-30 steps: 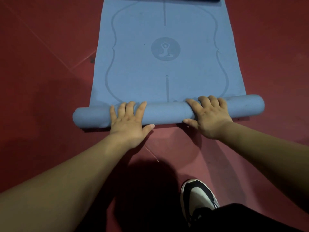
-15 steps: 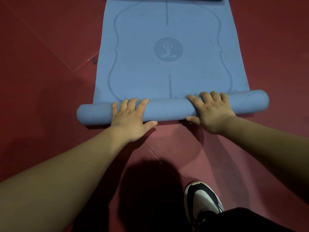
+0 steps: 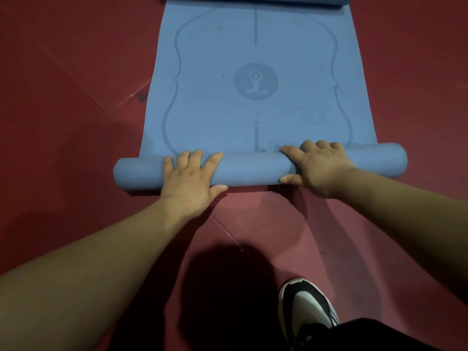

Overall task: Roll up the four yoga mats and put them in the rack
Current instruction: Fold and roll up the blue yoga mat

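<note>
The blue yoga mat point(image 3: 255, 102) lies on the red floor point(image 3: 76, 72), its 6 o'clock end rolled, where the left hand point(image 3: 188, 181) presses with fingers straight and spread and the right hand point(image 3: 319, 168) curls fingers round the roll, probably to keep it tight while pushing toward 12 o'clock.

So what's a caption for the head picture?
Left hand presses and right hand grips a partly rolled blue yoga mat.

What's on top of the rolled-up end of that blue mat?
Both hands: the left hand lies on the roll, fingers straight; the right hand curls round it. The floor beneath the roll is hidden.
</note>
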### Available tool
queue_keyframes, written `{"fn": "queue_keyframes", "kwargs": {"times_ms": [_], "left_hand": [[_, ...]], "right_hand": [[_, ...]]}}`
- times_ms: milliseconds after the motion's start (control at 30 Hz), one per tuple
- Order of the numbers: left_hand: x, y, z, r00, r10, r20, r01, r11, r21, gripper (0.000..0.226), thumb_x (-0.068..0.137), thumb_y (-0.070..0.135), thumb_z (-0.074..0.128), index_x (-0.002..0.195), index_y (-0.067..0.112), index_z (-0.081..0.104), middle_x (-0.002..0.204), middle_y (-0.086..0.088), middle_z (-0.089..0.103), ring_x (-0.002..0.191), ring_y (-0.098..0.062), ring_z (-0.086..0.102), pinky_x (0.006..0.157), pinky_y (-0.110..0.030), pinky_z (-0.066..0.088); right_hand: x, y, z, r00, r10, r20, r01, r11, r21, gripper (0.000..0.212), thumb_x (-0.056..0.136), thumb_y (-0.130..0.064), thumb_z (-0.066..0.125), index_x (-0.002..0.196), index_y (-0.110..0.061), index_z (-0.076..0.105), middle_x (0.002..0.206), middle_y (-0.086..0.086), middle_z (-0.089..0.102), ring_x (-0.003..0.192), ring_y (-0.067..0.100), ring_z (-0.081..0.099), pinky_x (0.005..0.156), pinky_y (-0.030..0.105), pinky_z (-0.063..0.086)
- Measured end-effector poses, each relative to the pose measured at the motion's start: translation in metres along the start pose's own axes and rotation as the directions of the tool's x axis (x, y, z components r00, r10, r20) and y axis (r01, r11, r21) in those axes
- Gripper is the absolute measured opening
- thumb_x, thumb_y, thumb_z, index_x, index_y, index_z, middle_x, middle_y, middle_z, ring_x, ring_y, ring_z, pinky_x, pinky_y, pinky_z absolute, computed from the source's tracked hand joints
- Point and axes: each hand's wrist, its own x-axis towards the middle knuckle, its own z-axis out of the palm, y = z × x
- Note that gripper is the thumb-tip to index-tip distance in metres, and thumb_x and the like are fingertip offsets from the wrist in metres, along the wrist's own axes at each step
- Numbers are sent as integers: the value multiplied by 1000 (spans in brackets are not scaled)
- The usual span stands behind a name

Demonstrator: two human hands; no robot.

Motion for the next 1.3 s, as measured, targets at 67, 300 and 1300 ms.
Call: {"fn": "queue_keyframes", "kwargs": {"times_ms": [67,300,1300], "left_hand": [[-1,-4,0,998,36,-43,-34,999,30,77,86,77,38,150,37,29,138,-3,49,126,-29,43,104,-54,28],[-45,6,3,983,176,-41,-174,983,67,79,83,79,32,140,28,51,108,-3,63,96,-31,57,82,-47,43],[-94,35,-1,961,78,265,-26,980,-196,75,84,80,34,151,47,27,128,1,46,123,-25,44,103,-47,34]], "right_hand": [[-6,-4,2,1000,11,-5,-11,1000,17,84,79,-87,23,151,-44,23,130,3,52,115,32,51,100,47,37],[-51,-7,17,992,-31,120,18,994,107,92,73,-93,17,152,-46,21,132,-2,50,118,28,50,103,45,37],[-120,-33,73,990,72,-124,-57,991,125,92,80,-91,25,145,-31,50,130,17,54,120,42,49,107,60,32]]}}
